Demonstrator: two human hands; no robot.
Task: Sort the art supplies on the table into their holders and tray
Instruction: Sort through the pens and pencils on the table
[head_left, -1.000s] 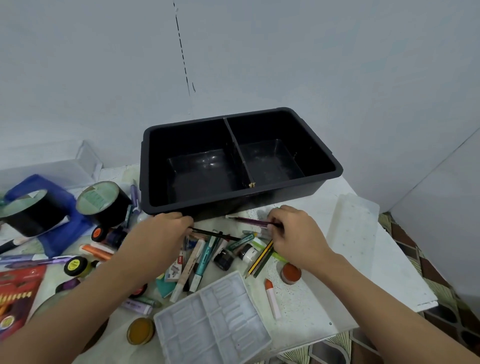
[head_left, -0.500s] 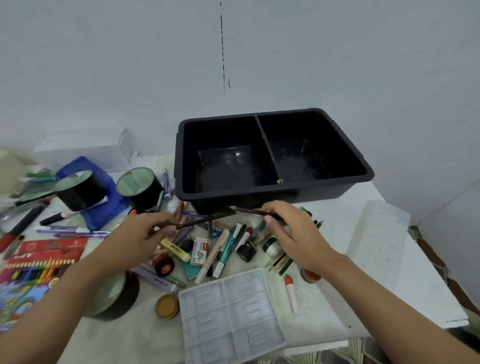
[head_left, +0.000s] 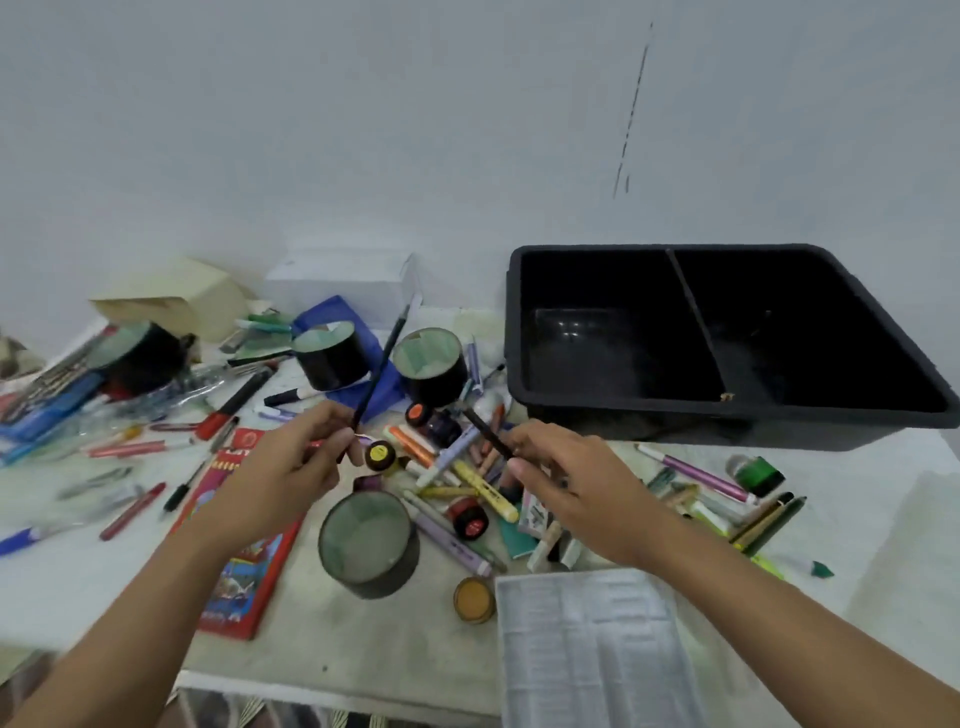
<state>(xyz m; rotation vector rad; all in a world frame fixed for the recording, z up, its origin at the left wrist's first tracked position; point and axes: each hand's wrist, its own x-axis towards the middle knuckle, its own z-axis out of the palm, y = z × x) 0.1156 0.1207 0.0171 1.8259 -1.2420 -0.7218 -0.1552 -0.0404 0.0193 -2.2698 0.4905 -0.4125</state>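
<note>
My left hand (head_left: 291, 470) pinches a long thin black brush (head_left: 382, 364), tilted up and away over the clutter. A shorter black pencil (head_left: 485, 434) is pinched in my right hand (head_left: 574, 491), its tip pointing up-left. Both hands hover above a heap of markers and pens (head_left: 457, 475) and small paint pots (head_left: 379, 455) at the table's middle. Cylindrical black holders stand around: one near me (head_left: 369, 545), two behind the heap (head_left: 434, 366) (head_left: 330, 356), one at far left (head_left: 137, 353). The black two-compartment tray (head_left: 722, 410) sits at back right and holds nothing.
A white paint palette (head_left: 587, 644) lies at the front edge. A red pencil box (head_left: 244, 551) lies under my left forearm. More pens (head_left: 696, 475), a green tape roll (head_left: 758, 474) and pencils lie right of the heap; loose pens and packets cover the left side. Wall behind.
The camera swung left, so the tray now sits at right. Both hands lifted their black sticks off the pile and moved toward the holders; the left brush now tilts upright.
</note>
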